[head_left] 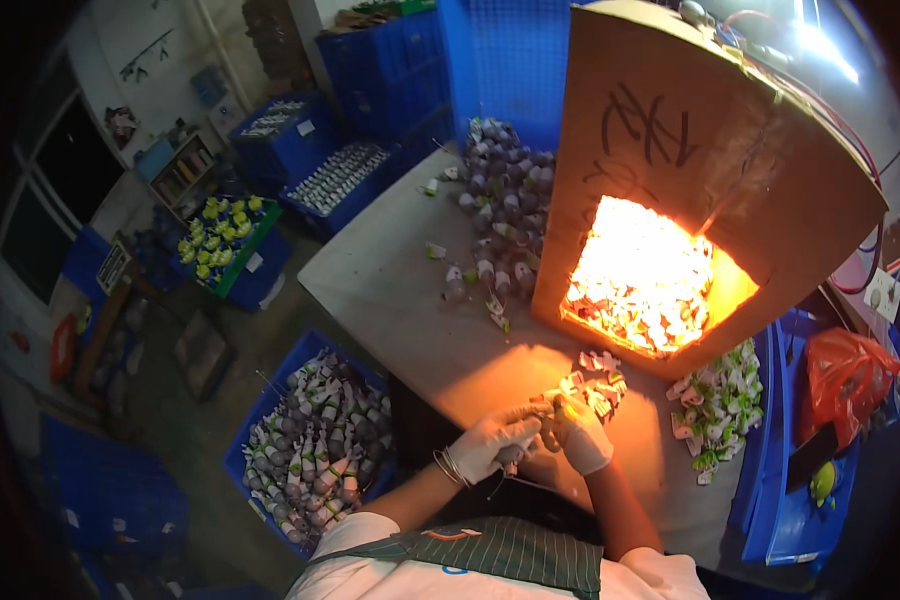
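My left hand [505, 440], in a white glove, is closed with its fingertips gathered around a small grey-and-white plastic figure [514, 464], partly hidden under the fingers. Right beside it my right hand [582, 436], gloved too, pinches at the same spot; a small bright yellowish bit shows at its fingertips, too glared to name. The two hands meet above the table's near edge. Just beyond them lies a small pile of white and dark pieces [602, 382] in orange light.
A cardboard box [620, 130] with a glowing opening full of small pieces stands on the grey table [390, 250]. Grey-and-white figures [500, 190] are heaped behind, green-and-white pieces [720, 400] at right. A blue crate [238, 465] of figures sits at left, a red plastic bag [845, 375] far right.
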### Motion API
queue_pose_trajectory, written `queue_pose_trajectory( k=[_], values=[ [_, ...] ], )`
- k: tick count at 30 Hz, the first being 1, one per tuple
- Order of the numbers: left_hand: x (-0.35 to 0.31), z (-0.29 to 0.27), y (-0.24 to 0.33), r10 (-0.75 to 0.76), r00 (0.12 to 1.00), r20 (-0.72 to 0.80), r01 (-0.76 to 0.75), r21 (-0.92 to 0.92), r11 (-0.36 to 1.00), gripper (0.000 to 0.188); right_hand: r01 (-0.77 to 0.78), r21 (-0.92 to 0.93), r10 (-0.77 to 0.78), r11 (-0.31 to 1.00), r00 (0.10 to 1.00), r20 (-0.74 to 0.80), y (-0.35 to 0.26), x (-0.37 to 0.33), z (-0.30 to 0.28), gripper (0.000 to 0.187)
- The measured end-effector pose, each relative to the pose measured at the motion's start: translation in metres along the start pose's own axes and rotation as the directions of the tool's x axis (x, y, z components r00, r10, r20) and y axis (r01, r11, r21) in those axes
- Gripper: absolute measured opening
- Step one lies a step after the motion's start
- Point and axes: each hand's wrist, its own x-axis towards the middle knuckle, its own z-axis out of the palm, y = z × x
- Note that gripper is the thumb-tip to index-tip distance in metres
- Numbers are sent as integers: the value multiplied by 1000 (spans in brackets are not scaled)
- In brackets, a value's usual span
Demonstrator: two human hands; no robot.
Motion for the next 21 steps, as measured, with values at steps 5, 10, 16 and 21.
queue_pose_trajectory(
  k=[5, 10, 16, 21],
  values=[
    [-6, 9, -9, 30, 998, 47, -32, 39, 999, 44, 42, -73, -40, 996, 999, 27, 7, -11, -8, 33],
    [-6, 1, -10, 33, 992, -124, -12, 170, 985, 51, 143, -457, -301, 878, 907, -294, -5, -11, -8, 17],
    [-2, 2, 15, 261, 962, -77, -204, 433, 878, 60, 215, -598, -373, 772, 915, -152, -24, -5, 4, 12],
    [13, -6, 18, 292, 956, -39, -211, 602, 770, 58, 44, -391, -143, 919, 963, -228, -25, -11, 14, 11]
  ],
)
